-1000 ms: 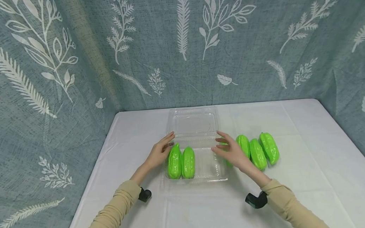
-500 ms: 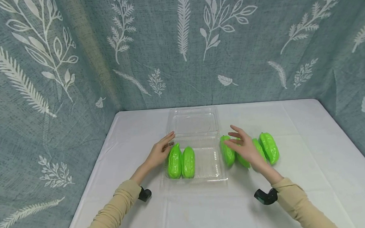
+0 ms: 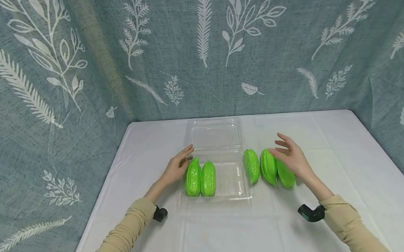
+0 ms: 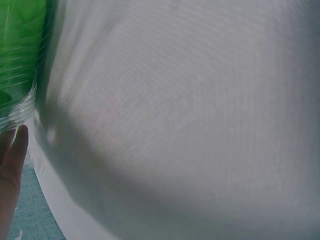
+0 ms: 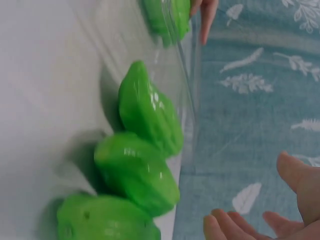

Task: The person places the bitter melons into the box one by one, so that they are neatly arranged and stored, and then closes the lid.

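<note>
A clear plastic clamshell box (image 3: 228, 179) lies on the table with its lid (image 3: 215, 136) folded back. Inside, along its left side, two glossy green ridged fruits (image 3: 208, 179), shaped like star fruit, lie side by side. My left hand (image 3: 174, 171) rests at the box's left wall with relaxed fingers; its fingertips (image 4: 21, 137) show right at the wall in the left wrist view. To the right of the box lie more such fruits (image 3: 252, 166). My right hand (image 3: 293, 159) is over the rightmost of them, fingers spread and holding nothing, hiding the farthest one.
A white cloth covers the table (image 3: 209, 234). Behind and to the left hangs a blue-green curtain (image 3: 192, 87) with white leaf prints. A black wrist camera (image 3: 311, 213) sits under each forearm.
My right hand has moved right, from over the box's right edge to over the rightmost fruits, uncovering those beside the box. The left hand has stayed in place.
</note>
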{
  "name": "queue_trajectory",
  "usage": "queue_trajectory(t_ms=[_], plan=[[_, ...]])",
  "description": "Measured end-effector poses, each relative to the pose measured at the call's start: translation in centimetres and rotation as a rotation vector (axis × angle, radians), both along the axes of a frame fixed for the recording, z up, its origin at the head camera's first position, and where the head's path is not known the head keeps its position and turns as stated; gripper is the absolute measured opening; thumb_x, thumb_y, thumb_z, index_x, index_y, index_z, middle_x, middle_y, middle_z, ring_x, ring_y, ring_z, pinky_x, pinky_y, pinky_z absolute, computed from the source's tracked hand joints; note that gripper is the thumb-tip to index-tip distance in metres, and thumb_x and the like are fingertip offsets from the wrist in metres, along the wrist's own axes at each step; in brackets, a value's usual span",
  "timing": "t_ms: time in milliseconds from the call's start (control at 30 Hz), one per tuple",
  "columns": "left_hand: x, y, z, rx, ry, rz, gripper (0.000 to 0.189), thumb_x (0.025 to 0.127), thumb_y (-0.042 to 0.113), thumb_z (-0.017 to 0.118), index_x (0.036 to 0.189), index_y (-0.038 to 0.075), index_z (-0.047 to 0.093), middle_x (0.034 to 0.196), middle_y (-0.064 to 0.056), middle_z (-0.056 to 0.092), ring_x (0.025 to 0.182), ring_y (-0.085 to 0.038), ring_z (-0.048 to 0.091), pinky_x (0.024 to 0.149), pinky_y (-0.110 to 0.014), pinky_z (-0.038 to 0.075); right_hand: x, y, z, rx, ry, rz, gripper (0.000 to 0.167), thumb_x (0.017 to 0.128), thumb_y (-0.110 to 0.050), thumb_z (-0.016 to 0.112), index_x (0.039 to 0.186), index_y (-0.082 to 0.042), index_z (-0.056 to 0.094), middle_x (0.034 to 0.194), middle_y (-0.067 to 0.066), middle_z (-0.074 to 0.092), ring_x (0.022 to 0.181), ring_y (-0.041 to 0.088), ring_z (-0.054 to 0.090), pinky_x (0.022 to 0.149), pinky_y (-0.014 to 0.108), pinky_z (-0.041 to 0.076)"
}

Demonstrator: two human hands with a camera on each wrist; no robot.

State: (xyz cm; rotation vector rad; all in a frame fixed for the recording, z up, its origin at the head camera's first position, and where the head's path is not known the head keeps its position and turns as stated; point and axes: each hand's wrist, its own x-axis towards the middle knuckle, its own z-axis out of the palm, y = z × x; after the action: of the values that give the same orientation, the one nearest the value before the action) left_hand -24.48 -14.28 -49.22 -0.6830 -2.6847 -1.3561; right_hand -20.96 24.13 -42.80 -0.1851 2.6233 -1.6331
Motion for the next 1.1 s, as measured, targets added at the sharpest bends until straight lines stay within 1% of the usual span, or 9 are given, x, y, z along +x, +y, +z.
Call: queue_trajectory(t_ms=[200,367,533,767,900,1100], plan=[[0.0,-0.1,-0.2,0.007,-0.012,0.001,0.045,0.093,-0.008,0.045,0.138,-0.006,0.042,0.152,-0.019,0.033,0.121,-0.039,0.054,0.105,-0.046,0.043,-0.1,1.9,0.4,0.044,-0.002,-0.038,0.074,0.096,-0.033,0.054,0.152,-0.006,0.014,0.147,0.031,0.031,0.132,0.047,0.038,0.105,0.057,0.040],[0.0,0.2,-0.3,0.007,0.000,0.014,0.045,0.092,-0.011,0.044,0.137,-0.011,0.041,0.150,-0.024,0.032,0.119,-0.043,0.054,0.103,-0.051,0.044,-0.4,3.3,0.5,0.080,-0.008,-0.087,0.075,0.096,-0.037,0.053,0.152,-0.005,0.014,0.148,0.032,0.029,0.132,0.049,0.035,0.105,0.059,0.039],[0.0,0.3,-0.3,-0.005,0.003,0.018,0.045,0.092,-0.014,0.042,0.136,-0.014,0.039,0.149,-0.028,0.030,0.119,-0.046,0.053,0.102,-0.053,0.043,-0.5,4.5,0.1,0.110,-0.013,-0.127,0.075,0.096,-0.038,0.051,0.152,-0.003,0.015,0.147,0.033,0.029,0.132,0.051,0.035,0.105,0.060,0.039],[-0.1,0.0,-0.1,0.007,0.006,0.001,0.045,0.093,-0.009,0.045,0.137,-0.009,0.042,0.150,-0.022,0.034,0.120,-0.041,0.054,0.101,-0.050,0.046,-0.6,5.8,-0.4,0.126,-0.015,-0.172,0.074,0.097,-0.037,0.051,0.151,0.000,0.016,0.146,0.035,0.029,0.130,0.053,0.035,0.105,0.062,0.037],[0.0,-0.1,0.1,0.008,0.001,-0.012,0.045,0.093,-0.007,0.045,0.138,-0.007,0.043,0.151,-0.020,0.034,0.121,-0.039,0.054,0.101,-0.048,0.047,-0.6,6.2,-0.6,0.131,-0.030,-0.191,0.075,0.096,-0.038,0.051,0.150,0.000,0.016,0.146,0.036,0.028,0.131,0.053,0.035,0.105,0.062,0.036],[-0.1,-0.1,0.2,-0.008,-0.005,-0.009,0.045,0.093,-0.007,0.045,0.139,-0.006,0.042,0.151,-0.019,0.033,0.122,-0.037,0.054,0.098,-0.046,0.049,-0.9,6.5,-1.1,0.140,-0.053,-0.202,0.076,0.096,-0.039,0.050,0.150,0.001,0.015,0.146,0.036,0.027,0.131,0.053,0.033,0.106,0.063,0.035]])
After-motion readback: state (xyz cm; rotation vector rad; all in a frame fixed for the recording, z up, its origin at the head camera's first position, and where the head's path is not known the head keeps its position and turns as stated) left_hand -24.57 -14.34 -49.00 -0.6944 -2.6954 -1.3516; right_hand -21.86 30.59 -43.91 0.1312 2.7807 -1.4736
